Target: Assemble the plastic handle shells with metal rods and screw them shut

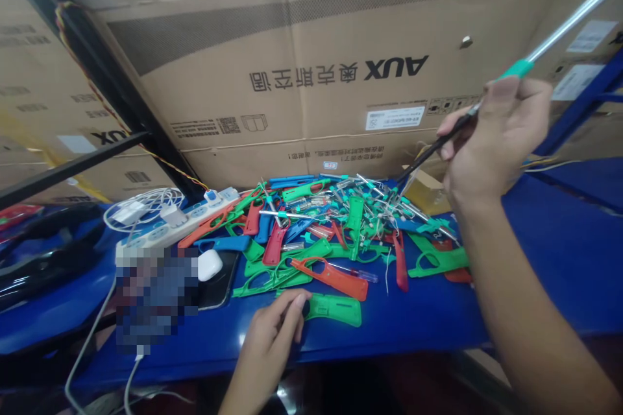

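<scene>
Near the front edge of the blue table, my left hand (277, 331) is closed on one end of a green lighter shell half (335, 309), which lies flat with its inner side up. My right hand (496, 136) is raised at the right, fingers closed around a metal lighter tube (574, 23) with a turquoise collar. A slim black shaft (433, 146) also runs from these fingers down toward the pile; its kind is unclear. Below it lies a heap of lighter tubes and small inner parts (374, 207). Around the heap are green, red, orange and blue shell halves, including an orange one (335, 279).
A large cardboard box (331, 19) stands upright behind the table. At left are a white power strip (170, 227) with cables, a black phone (219, 288) and a white earbud case (209, 266). A small yellow-brown box (428, 191) sits behind my right wrist.
</scene>
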Action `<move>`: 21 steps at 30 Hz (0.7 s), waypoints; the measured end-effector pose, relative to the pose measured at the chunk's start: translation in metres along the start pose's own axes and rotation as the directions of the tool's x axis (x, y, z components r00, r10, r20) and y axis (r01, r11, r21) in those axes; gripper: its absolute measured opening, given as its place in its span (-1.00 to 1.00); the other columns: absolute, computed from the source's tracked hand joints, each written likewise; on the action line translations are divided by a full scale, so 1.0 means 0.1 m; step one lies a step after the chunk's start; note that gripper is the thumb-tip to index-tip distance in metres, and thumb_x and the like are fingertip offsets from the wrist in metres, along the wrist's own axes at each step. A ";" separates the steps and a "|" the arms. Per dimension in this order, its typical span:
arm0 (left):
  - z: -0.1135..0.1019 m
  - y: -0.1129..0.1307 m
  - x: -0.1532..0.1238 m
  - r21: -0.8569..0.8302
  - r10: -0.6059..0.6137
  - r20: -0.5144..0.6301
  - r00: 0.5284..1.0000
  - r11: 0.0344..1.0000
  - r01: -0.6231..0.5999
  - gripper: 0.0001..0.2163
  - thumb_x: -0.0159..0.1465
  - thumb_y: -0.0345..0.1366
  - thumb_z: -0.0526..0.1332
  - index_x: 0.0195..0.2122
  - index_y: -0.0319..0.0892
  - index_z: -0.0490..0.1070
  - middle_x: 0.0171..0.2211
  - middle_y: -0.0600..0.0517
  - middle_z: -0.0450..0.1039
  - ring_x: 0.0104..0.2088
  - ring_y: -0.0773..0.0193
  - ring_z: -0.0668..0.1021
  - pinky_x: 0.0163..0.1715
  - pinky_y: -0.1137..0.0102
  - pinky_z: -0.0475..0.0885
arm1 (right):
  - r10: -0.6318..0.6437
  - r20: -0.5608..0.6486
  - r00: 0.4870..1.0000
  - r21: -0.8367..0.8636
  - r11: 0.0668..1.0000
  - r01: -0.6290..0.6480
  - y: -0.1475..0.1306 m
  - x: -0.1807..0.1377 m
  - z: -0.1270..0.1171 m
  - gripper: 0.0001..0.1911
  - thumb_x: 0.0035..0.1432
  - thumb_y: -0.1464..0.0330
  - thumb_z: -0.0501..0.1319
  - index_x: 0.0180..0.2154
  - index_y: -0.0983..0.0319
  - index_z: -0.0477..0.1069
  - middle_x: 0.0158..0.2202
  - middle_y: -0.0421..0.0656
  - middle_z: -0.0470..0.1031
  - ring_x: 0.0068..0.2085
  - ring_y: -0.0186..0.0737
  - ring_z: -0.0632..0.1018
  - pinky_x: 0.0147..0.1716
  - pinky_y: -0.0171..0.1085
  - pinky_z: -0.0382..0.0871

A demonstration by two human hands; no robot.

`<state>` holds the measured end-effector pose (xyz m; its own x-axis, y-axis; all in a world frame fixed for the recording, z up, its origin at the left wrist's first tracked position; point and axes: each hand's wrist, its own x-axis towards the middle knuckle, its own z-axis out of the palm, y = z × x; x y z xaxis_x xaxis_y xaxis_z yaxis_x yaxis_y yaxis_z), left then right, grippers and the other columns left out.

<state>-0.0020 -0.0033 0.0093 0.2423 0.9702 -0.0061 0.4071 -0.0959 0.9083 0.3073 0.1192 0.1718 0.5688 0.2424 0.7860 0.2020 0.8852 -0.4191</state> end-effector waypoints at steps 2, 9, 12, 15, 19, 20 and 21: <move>0.00 0.00 -0.01 -0.025 0.007 -0.008 1.000 1.000 -0.007 -0.60 0.47 0.03 0.07 -0.06 -0.17 0.55 -0.58 0.13 0.32 -0.50 0.30 0.41 -0.41 0.42 0.24 | -0.038 0.015 0.999 0.013 0.999 0.037 -0.09 0.10 0.10 -0.70 0.37 0.14 0.23 -0.24 0.17 0.20 -0.60 -0.45 0.26 -0.62 -0.44 0.49 -0.79 -0.50 0.02; 0.12 0.38 0.34 -0.074 0.162 -0.071 0.984 0.983 -0.167 -0.69 0.48 -0.05 0.10 0.05 -0.10 0.46 -0.28 0.03 0.51 -0.26 0.23 0.57 -0.26 0.40 0.44 | 0.002 0.069 0.998 0.020 1.000 -0.004 -0.09 0.14 0.17 -0.73 0.37 0.17 0.23 -0.23 0.16 0.19 -0.61 -0.46 0.25 -0.60 -0.45 0.50 -0.80 -0.47 0.00; 0.31 0.68 0.72 0.224 0.448 0.051 0.893 0.866 -0.447 -0.75 0.50 -0.19 0.10 0.11 -0.12 0.42 -0.02 -0.06 0.52 -0.02 0.16 0.56 0.04 0.29 0.46 | 0.066 0.054 0.996 0.011 0.998 -0.066 -0.02 0.02 0.12 -0.69 0.34 0.14 0.25 -0.24 0.17 0.20 -0.58 -0.44 0.27 -0.62 -0.47 0.47 -0.81 -0.44 0.00; 0.57 0.87 1.09 0.396 0.534 0.243 0.810 0.708 -0.585 -0.69 0.46 -0.23 0.17 0.19 -0.16 0.39 0.01 -0.10 0.48 0.06 0.07 0.54 0.06 0.23 0.48 | 0.098 0.036 0.995 -0.009 0.995 -0.098 -0.02 -0.07 0.07 -0.68 0.35 0.12 0.23 -0.24 0.17 0.19 -0.59 -0.42 0.32 -0.66 -0.48 0.41 -0.81 -0.41 0.00; 0.83 0.91 1.39 0.448 0.519 0.376 0.767 0.623 -0.641 -0.63 0.37 -0.30 0.29 0.19 -0.15 0.44 -0.02 -0.13 0.45 -0.11 0.02 0.61 -0.18 0.21 0.56 | 0.109 0.016 0.994 -0.032 0.994 -0.109 -0.05 -0.08 0.01 -0.67 0.34 0.10 0.24 -0.23 0.17 0.17 -0.61 -0.41 0.34 -0.65 -0.44 0.41 -0.79 -0.41 0.02; 0.87 0.91 1.43 0.455 0.513 0.390 0.765 0.614 -0.644 -0.66 0.36 -0.33 0.28 0.16 -0.16 0.47 -0.03 -0.14 0.45 -0.13 0.01 0.61 -0.19 0.21 0.57 | 0.114 0.016 0.993 -0.041 0.993 -0.113 -0.05 -0.08 -0.01 -0.66 0.34 0.09 0.24 -0.22 0.16 0.17 -0.60 -0.41 0.34 -0.66 -0.44 0.41 -0.78 -0.41 0.03; 0.90 0.90 1.47 0.459 0.507 0.399 0.764 0.611 -0.645 -0.70 0.36 -0.35 0.28 0.12 -0.17 0.50 -0.04 -0.14 0.45 -0.13 0.00 0.62 -0.19 0.20 0.57 | 0.119 0.014 0.993 -0.052 0.992 -0.118 -0.04 -0.07 -0.04 -0.65 0.33 0.08 0.24 -0.22 0.16 0.17 -0.60 -0.42 0.35 -0.68 -0.44 0.39 -0.78 -0.41 0.04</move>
<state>0.1495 0.1107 0.0525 0.7426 0.6041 0.2892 0.4970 -0.7864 0.3668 0.3056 0.1126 0.1664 0.5771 0.3514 0.7372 0.1745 0.8288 -0.5317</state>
